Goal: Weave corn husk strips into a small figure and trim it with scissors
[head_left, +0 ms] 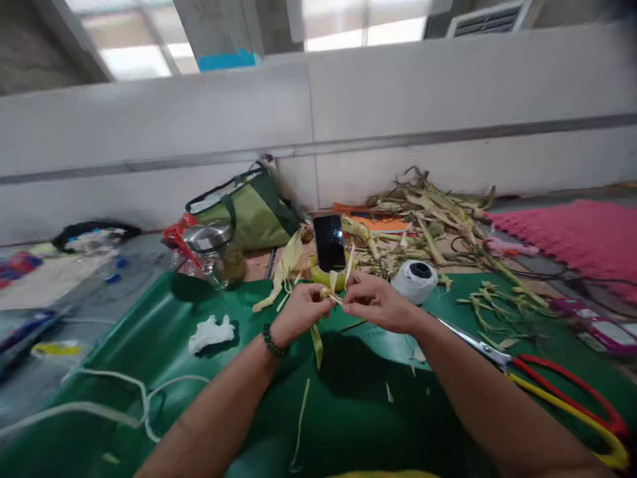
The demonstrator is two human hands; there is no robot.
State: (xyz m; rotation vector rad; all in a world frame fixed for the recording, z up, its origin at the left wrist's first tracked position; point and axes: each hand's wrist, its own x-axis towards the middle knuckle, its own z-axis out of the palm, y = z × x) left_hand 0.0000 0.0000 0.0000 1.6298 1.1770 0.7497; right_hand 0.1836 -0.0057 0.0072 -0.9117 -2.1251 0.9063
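Note:
My left hand [304, 312], with a dark green bead bracelet at the wrist, pinches a pale strip of corn husk [326, 293] between thumb and fingers. From the other side my right hand [375, 302] grips the same husk, its fingers curled. A longer piece of husk [317, 346] hangs below my left hand. Both hands are held over a green sheet [259, 398], right in front of a phone [329, 243] propped on a yellow holder. A white spool of thread [415, 281] stands just beyond my right forearm. Fine details between the fingertips are too small to make out.
Large scissors [517, 365] with red and yellow handles lie at right. Dried husks and stalks [438, 219] pile up behind. A glass jar [219, 255], a green bag [253, 216], crumpled white tissue [212, 334] and white cord [114, 415] are at left.

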